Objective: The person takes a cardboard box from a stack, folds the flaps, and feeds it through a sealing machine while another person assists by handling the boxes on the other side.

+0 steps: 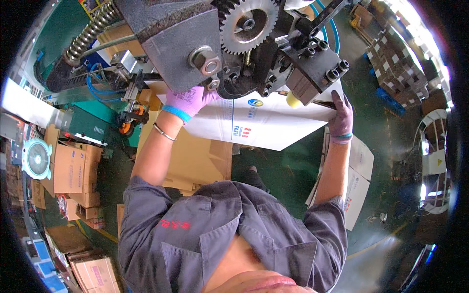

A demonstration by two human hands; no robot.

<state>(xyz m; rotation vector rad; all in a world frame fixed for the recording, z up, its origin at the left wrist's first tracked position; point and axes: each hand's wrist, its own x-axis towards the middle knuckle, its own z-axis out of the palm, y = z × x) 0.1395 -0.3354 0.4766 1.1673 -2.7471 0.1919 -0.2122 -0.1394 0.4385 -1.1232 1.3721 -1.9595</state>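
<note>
A white printed carton (273,128), folded partly flat, lies tilted under the head of a dark metal machine (171,46) with an exposed gear wheel. My left hand (189,101), in a purple glove with a blue cuff, holds the carton near its left end. The machine's block hides some of its fingers. At the opposite end my right hand (342,117), also gloved, is closed on the carton's right edge, with fingers stretched up along it. A yellow round part (293,100) of the machine sits close above the white board. The carton's far side is hidden behind the machine.
Brown cardboard (202,161) lies below my left forearm. More flat white cartons (359,161) rest beyond my right forearm. A small fan (37,158) and brown boxes (73,171) stand at left. Stacked cartons (398,68) stand at the far right on the green floor.
</note>
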